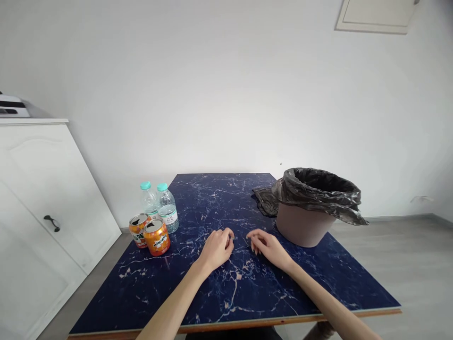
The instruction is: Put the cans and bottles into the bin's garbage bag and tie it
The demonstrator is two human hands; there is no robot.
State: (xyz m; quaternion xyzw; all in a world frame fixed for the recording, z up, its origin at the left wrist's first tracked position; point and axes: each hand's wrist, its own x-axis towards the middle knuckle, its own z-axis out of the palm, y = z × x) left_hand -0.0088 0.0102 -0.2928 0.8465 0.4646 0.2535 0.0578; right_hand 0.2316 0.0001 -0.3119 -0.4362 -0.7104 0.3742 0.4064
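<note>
Both my hands rest on the dark blue marble-patterned table (212,288), close together near its middle. My left hand (216,248) lies palm down with its fingers curled under, holding nothing that I can see. My right hand (266,246) lies beside it with fingers bent and slightly apart, touching the tabletop and holding nothing. Two orange drink cans (150,233) with opened tops stand at the table's left edge. Behind them stand two small water bottles (161,203) with teal caps. A bin (306,219) lined with a black bag (318,189) stands to the right of my right hand.
A white cabinet (38,212) with a dark handle stands left of the table. A white wall is behind the table, and grey floor shows at the right. The table's wooden front edge (247,323) is close to me.
</note>
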